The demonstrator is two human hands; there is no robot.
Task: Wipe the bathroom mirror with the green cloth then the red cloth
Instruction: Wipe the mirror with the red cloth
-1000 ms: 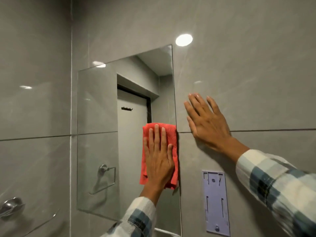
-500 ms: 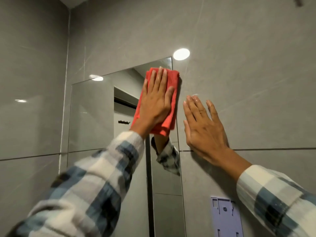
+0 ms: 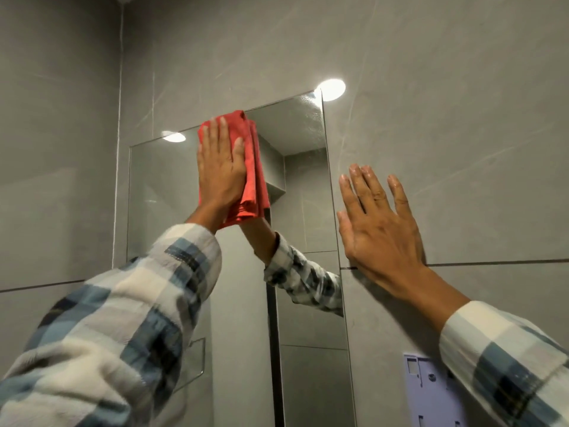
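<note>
A frameless bathroom mirror (image 3: 160, 186) is fixed to the grey tiled wall. My left hand (image 3: 220, 167) presses a folded red cloth (image 3: 254, 167) flat against the glass at the mirror's top edge, around its middle. The cloth's top corner pokes just above the mirror edge. My right hand (image 3: 380, 223) rests flat on the wall tile just right of the mirror, fingers spread and holding nothing. The reflection of my left forearm shows in the glass under the cloth. No green cloth is in view.
A pale purple plastic wall bracket (image 3: 431, 392) is mounted at lower right, below my right arm. A ceiling light glares on the tile (image 3: 331, 89) at the mirror's top right corner. A towel ring's reflection (image 3: 197, 362) shows low in the glass.
My left hand slid the red cloth up from mid-height at the mirror's right edge to the top edge, then leftward along it. My right hand stayed flat on the wall.
</note>
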